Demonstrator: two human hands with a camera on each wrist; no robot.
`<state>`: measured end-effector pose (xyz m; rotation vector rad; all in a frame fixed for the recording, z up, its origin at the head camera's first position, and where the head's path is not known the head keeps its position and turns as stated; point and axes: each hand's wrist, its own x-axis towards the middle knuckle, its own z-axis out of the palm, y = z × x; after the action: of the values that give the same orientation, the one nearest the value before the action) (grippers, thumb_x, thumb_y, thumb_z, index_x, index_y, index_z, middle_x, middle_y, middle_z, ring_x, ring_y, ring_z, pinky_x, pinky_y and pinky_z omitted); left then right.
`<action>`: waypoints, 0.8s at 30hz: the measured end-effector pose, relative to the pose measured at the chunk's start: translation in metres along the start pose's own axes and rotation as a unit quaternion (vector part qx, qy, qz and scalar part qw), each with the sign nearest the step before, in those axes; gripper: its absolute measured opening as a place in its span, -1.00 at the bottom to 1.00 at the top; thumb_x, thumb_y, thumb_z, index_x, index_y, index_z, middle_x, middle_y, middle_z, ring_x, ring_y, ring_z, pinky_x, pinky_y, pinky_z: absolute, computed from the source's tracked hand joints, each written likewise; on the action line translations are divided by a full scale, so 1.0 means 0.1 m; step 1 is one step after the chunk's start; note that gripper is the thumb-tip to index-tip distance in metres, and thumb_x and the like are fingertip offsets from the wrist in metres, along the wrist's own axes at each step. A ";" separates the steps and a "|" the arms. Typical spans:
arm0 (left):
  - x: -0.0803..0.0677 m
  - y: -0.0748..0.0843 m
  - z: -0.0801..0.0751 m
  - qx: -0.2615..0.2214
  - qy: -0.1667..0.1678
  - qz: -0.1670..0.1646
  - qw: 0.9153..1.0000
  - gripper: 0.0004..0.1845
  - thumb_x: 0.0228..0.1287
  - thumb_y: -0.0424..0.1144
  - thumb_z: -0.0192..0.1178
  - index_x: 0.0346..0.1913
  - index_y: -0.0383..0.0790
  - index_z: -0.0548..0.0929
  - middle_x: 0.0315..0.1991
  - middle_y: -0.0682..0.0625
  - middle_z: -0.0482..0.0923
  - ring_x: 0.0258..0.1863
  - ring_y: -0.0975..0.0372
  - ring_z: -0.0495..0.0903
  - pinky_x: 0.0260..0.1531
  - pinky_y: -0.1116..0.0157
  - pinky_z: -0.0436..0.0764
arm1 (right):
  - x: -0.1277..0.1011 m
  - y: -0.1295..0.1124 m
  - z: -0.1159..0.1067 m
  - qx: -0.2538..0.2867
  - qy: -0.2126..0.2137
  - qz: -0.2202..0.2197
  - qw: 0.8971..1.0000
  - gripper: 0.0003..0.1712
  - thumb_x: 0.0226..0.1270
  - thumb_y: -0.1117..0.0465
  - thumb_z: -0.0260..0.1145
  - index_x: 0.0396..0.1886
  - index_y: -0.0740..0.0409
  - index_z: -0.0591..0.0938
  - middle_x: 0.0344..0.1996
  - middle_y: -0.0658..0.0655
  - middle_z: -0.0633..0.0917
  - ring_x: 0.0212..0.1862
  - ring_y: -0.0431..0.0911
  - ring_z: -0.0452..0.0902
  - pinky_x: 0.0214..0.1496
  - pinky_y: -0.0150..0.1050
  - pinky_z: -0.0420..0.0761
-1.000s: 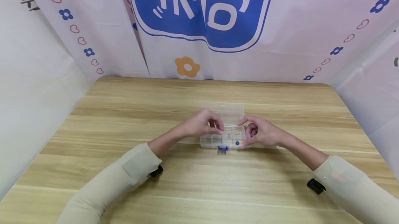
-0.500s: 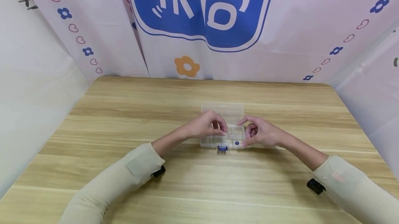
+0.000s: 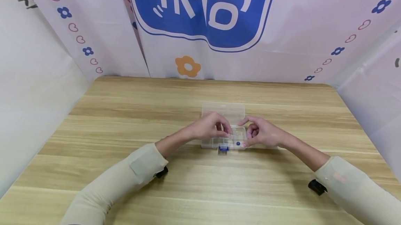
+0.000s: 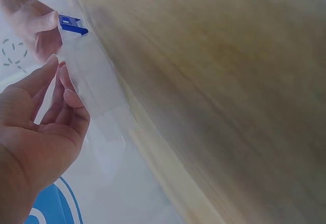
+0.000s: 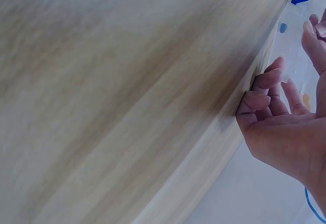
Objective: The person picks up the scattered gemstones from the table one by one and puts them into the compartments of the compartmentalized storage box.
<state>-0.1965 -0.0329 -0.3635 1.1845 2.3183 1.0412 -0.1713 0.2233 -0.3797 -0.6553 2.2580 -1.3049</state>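
A clear plastic compartment box (image 3: 206,145) lies on the table, its see-through lid (image 3: 223,108) folded back away from me and its blue latch (image 3: 223,149) facing me. One small dark-blue round piece (image 3: 238,143), like a button, sits in the front right compartment. My left hand (image 3: 214,127) hovers over the middle compartments, thumb and fingertips brought together; I cannot tell if something tiny is between them. With my right hand (image 3: 263,133) I hold the box's right end, thumb at the front corner and index finger at the back, other fingers curled.
The wood-grain table (image 3: 200,190) reaches out around the box on all sides. A white printed cloth (image 3: 282,54) hangs behind it and along both sides. Black wrist devices (image 3: 317,186) sit below the sleeve cuffs.
My left hand has moved a little to the right across the box's compartments. The right hand, the box and the blue piece have stayed about where they were.
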 end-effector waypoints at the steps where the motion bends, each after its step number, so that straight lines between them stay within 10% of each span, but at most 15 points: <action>1: 0.00 -0.01 0.00 -0.004 0.000 -0.001 1.000 -0.94 0.29 -0.47 0.40 -0.20 -0.37 0.79 -0.26 -0.09 0.79 -0.35 0.32 0.64 -0.23 0.46 0.65 | 0.00 0.00 0.00 0.000 0.000 0.000 1.000 -0.28 0.15 0.41 0.58 0.25 0.44 0.42 -0.51 0.09 0.60 -0.45 -0.19 0.43 -0.37 -0.40 0.45; 24: -0.45 -0.19 -0.25 -0.014 0.032 -0.021 0.999 -0.95 0.32 -0.43 0.39 -0.22 -0.39 0.78 -0.30 -0.06 0.75 -0.36 0.32 0.63 -0.26 0.31 0.70 | -0.02 -0.02 0.01 -0.005 0.002 0.004 1.000 -0.27 0.17 0.38 0.58 0.26 0.45 0.42 -0.49 0.10 0.60 -0.43 -0.17 0.42 -0.33 -0.38 0.46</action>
<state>-0.1942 -0.0878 -0.3622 1.1037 2.3595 1.1087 -0.1691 0.2233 -0.3783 -0.6473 2.2692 -1.2944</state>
